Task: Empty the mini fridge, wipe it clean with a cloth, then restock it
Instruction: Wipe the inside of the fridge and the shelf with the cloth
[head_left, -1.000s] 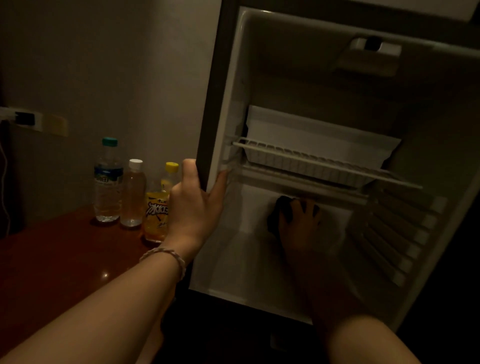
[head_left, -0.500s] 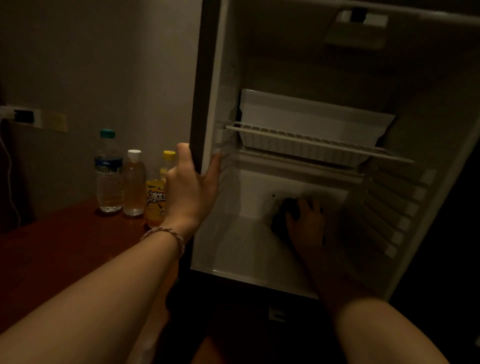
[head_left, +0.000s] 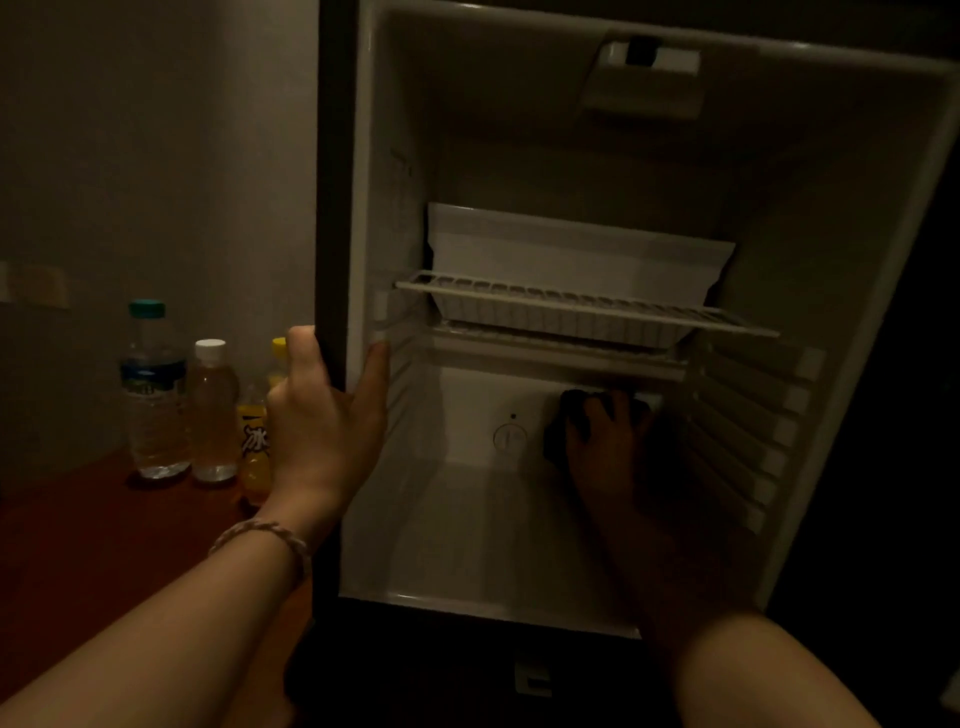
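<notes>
The mini fridge (head_left: 358, 218) stands open with no drinks inside. My left hand (head_left: 324, 421) grips its left front edge, thumb inside the wall and fingers round the outside. Deep in the lower compartment, my right hand (head_left: 602, 441) presses a dark cloth (head_left: 558, 434) against the back wall, just right of a round dial (head_left: 510, 436). A white wire shelf (head_left: 571, 306) with a white tray (head_left: 571, 254) on it sits above that hand. Three bottles stand on the red-brown table (head_left: 78, 545) to the left: a water bottle (head_left: 153, 389), a white-capped bottle (head_left: 213, 410) and a yellow drink (head_left: 254, 441).
A light housing (head_left: 644, 78) hangs from the fridge ceiling. Ribbed slots (head_left: 748, 431) line the right inner wall. A plain wall rises behind the table, with a pale plate (head_left: 47, 286) on it. The area right of the fridge is dark.
My right hand has slid the cloth rightward and up along the back wall, uncovering the round dial. My left hand stays on the fridge edge. The view has shifted closer.
</notes>
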